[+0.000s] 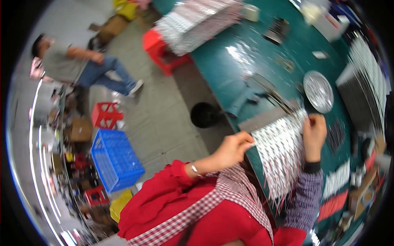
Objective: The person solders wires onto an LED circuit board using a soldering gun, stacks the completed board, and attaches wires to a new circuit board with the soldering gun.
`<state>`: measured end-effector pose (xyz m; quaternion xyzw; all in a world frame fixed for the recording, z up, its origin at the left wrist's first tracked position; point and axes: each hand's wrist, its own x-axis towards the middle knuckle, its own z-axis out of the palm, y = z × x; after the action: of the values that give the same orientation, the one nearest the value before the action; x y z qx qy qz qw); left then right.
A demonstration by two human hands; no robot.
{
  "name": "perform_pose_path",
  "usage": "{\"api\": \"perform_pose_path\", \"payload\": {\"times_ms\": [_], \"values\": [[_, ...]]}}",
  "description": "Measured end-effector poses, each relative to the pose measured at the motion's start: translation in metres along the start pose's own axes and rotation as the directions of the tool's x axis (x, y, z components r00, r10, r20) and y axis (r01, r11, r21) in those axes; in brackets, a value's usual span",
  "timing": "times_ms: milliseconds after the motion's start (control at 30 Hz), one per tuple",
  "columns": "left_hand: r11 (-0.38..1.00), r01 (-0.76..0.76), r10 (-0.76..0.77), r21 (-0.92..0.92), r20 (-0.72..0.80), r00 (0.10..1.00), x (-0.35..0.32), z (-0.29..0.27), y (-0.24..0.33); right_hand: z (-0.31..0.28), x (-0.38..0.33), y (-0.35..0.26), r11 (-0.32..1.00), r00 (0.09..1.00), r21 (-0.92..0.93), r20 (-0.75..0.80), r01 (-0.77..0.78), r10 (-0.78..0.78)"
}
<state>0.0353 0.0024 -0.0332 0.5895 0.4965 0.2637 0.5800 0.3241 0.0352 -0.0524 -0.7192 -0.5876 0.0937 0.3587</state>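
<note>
A mat of white strips with thin reddish wire ends lies on the green table before me, its fringe hanging toward my body. My left hand is closed in a pinch at the mat's left edge. At the upper right edge is my right hand, fingers curled together; what they hold is too small to make out. A flat grey-brown bar runs along the mat's far edge. Just beyond it lie blurred metal tools and a grey-blue handled tool.
A round metal dish sits beyond my right hand, near dark thin rods. Stacked white strips stand at right. Bundled strips overhang a red stool. A black bin, blue crate and seated person are left.
</note>
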Motion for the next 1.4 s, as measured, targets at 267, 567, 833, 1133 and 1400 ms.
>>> {"api": "perform_pose_path", "payload": {"times_ms": [267, 567, 833, 1133, 1400], "values": [[0.998, -0.048, 0.049, 0.039, -0.022, 0.999, -0.005, -0.01, 0.008, 0.013, -0.002, -0.014, 0.921, 0.985, -0.36, -0.018, 0.152, -0.17], [0.998, -0.02, 0.021, 0.055, -0.018, 1.0, -0.011, -0.015, 0.013, 0.008, 0.004, -0.016, 0.937, 0.992, -0.326, 0.08, 0.122, -0.101], [0.986, -0.068, 0.076, 0.155, -0.047, 0.996, -0.009, -0.01, 0.009, 0.005, -0.009, 0.0, 0.988, 0.99, -0.091, -0.065, 0.122, -0.128], [0.996, -0.032, 0.032, 0.083, -0.001, 0.999, 0.006, -0.013, 0.013, 0.0, 0.005, -0.013, 0.998, 0.997, 0.062, 0.082, 0.004, -0.009], [0.978, -0.178, 0.177, 0.104, 0.023, 0.984, 0.002, -0.005, 0.006, -0.003, 0.006, -0.008, 0.994, 0.992, 0.005, 0.07, 0.109, -0.109]]}}
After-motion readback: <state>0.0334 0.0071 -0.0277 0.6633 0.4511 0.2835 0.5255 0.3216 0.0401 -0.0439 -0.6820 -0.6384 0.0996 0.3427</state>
